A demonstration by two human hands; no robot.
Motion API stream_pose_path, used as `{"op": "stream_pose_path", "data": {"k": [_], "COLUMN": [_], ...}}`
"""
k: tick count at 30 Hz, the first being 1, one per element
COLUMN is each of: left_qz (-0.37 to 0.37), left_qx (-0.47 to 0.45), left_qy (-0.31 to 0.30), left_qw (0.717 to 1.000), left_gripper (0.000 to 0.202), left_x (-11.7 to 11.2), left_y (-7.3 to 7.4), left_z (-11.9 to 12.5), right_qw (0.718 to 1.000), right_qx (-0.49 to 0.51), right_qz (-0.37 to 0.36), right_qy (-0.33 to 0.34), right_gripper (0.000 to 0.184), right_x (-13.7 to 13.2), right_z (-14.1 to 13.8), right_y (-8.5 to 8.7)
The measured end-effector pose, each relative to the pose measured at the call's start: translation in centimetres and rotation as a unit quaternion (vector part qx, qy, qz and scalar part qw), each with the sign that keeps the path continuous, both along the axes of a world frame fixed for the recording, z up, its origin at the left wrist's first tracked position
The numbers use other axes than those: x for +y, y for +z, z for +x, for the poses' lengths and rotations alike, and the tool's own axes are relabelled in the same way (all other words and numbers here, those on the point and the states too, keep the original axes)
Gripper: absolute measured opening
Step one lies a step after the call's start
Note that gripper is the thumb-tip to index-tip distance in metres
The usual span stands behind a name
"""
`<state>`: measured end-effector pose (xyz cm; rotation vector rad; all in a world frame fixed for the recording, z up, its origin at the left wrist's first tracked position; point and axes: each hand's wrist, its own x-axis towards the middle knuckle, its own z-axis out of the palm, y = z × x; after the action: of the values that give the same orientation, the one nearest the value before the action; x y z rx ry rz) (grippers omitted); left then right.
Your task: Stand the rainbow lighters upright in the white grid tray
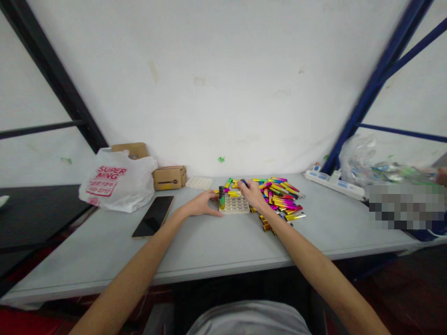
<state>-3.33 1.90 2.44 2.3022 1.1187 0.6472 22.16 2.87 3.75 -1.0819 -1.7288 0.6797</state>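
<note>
A pale tray with rows of round holes [234, 205] lies on the table in front of me. My left hand [204, 204] spans its left end, thumb at the near corner and fingers at the far one. Upright at that end of the tray stand a few shiny green-and-gold lighters [221, 199] with dark tops. My right hand [253, 194] is over the tray's right side, its fingers pinched on a lighter [244, 183] of which only a dark end shows. Beside and behind that hand lies a loose heap of metallic rainbow-coloured lighters [284, 201].
A phone [153, 217] lies at the left. Behind it are a white plastic bag [118, 181], a small cardboard box [169, 178] and another pale tray [199, 183]. A power strip [335, 184] runs along the right, near clear plastic bags [359, 158].
</note>
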Motion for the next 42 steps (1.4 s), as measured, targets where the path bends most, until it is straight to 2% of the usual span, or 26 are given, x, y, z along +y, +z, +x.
{"op": "stream_pose_path", "data": {"k": [3,9,13,16,19,22,24,26,32,38,42], "left_qz": [-0.002,0.001,0.001,0.003,0.007,0.008,0.010,0.011,0.017,0.029,0.030], "left_qx": [0.005,0.018,0.020,0.020,0.022,0.022,0.019,0.017,0.029,0.048,0.049], "left_qy": [0.004,0.005,0.007,0.005,0.005,0.007,0.009,0.009,0.018,0.019,0.017], "left_qw": [1.000,1.000,1.000,1.000,1.000,1.000,1.000,1.000,0.999,0.998,0.998], "left_gripper": [0.060,0.061,0.061,0.062,0.064,0.066,0.067,0.067,0.070,0.067,0.065], "left_x": [-0.1,0.0,0.0,0.1,0.1,0.1,0.2,0.2,0.3,0.1,0.2], "left_y": [0.1,0.1,0.0,0.0,-0.1,-0.1,-0.2,-0.3,-0.5,-0.3,-0.3], "left_z": [0.1,0.0,0.0,-0.1,-0.1,-0.1,-0.2,-0.2,-0.2,-0.2,-0.1], "right_qw": [1.000,0.999,1.000,1.000,0.999,0.991,0.976,0.964,0.968,0.963,0.960], "right_qx": [-0.011,-0.021,-0.016,-0.008,-0.007,-0.072,-0.132,-0.173,-0.188,-0.166,-0.191], "right_qz": [0.005,0.028,0.024,0.028,0.026,0.084,0.154,0.188,0.120,0.050,0.048], "right_qy": [0.008,-0.012,-0.011,0.006,0.045,0.075,0.079,0.081,0.112,0.208,0.201], "right_gripper": [0.049,0.042,0.048,0.052,0.047,0.041,0.039,0.041,0.053,0.053,0.050], "right_x": [-0.1,-0.1,-0.1,-0.3,-0.5,-0.7,-0.8,-1.0,-1.3,-1.4,-1.4], "right_z": [-0.2,-0.4,-0.3,-0.3,-0.2,0.1,0.3,0.5,0.4,0.4,0.2], "right_y": [0.0,-0.5,-0.5,-0.4,-0.2,0.2,0.6,0.8,0.5,-0.1,0.0]}}
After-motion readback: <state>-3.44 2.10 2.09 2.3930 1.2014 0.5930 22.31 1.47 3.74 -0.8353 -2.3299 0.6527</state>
